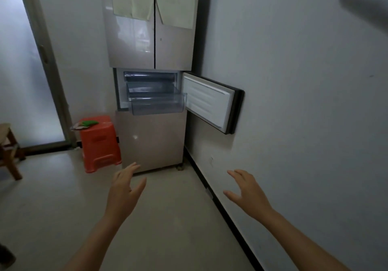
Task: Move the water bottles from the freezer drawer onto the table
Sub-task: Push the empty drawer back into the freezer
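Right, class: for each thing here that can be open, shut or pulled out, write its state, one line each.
Upper fridge doors: both shut.
Freezer door: swung open to the right.
Clear drawer: pulled out; no bottles visible inside.
Left hand: open, holding nothing.
Right hand: open, holding nothing.

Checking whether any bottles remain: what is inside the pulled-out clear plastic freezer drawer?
The pulled-out clear plastic freezer drawer shows nothing inside through its see-through front; the visible part looks bare. Its rear, under the upper clear drawer, is shadowed and blurred, so it cannot be judged.
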The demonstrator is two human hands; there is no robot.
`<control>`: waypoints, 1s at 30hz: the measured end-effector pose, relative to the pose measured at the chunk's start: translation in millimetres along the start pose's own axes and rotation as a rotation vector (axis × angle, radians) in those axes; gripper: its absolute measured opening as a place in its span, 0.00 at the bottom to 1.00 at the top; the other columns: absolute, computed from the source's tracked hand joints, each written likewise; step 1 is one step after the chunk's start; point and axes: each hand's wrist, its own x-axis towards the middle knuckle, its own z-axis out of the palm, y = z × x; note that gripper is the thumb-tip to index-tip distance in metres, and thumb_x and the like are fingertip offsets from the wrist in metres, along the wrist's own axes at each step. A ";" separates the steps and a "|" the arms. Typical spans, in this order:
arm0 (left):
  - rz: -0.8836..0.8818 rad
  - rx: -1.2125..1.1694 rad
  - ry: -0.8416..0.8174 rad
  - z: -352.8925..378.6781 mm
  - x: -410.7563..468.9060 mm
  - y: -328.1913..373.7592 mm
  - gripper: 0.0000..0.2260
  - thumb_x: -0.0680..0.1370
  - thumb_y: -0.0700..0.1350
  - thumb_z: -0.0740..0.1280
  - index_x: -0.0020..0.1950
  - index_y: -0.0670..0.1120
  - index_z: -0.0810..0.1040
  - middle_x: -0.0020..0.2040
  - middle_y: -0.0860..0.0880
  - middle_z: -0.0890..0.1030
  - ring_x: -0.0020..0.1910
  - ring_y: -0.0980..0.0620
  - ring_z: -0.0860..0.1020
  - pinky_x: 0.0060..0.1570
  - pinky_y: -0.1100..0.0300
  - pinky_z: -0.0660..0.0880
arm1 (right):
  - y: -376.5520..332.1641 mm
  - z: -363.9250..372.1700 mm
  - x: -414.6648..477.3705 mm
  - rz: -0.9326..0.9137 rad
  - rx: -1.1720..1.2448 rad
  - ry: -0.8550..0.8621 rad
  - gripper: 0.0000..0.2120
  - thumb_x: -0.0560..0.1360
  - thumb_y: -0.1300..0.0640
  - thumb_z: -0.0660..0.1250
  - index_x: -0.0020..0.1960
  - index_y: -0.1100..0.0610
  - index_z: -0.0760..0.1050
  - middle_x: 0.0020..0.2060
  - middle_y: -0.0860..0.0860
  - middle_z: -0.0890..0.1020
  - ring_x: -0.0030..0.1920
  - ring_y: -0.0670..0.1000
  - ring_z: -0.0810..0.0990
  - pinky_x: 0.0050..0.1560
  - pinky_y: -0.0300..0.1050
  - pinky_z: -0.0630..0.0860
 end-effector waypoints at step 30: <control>-0.297 0.212 0.180 184.3 226.2 -21.8 0.18 0.73 0.39 0.69 0.63 0.40 0.74 0.63 0.42 0.76 0.62 0.43 0.70 0.61 0.52 0.66 | 132.4 88.2 382.3 -0.311 0.193 -0.208 0.29 0.75 0.47 0.63 0.73 0.52 0.59 0.71 0.51 0.63 0.71 0.49 0.60 0.68 0.40 0.59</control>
